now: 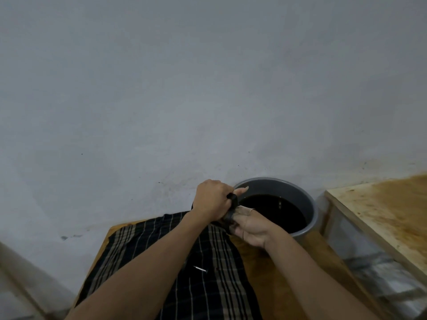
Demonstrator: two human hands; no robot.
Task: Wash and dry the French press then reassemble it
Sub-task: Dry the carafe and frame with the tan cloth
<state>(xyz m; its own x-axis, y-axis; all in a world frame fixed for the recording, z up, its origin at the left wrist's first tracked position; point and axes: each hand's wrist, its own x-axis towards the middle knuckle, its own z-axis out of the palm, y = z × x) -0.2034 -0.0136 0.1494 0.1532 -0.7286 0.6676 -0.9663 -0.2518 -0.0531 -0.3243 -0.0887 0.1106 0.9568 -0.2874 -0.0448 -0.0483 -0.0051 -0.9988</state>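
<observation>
Both hands meet just left of a grey basin (309,204) that holds dark water. My left hand (211,199) is closed over a small black French press part (233,200), most of which my fingers hide. My right hand (250,227) holds it from below, along with a bunched corner of the dark plaid cloth (208,262) wrapped around it. The cloth is spread over a wooden table (272,278). A small metal piece (200,269) lies on the cloth between my forearms. The rest of the French press is out of view.
A bare grey wall (208,88) stands right behind the table and basin. To the right is a second, pale wooden surface (388,211) with brown stains, separated from the table by a gap. A light-coloured edge (20,273) runs along the lower left.
</observation>
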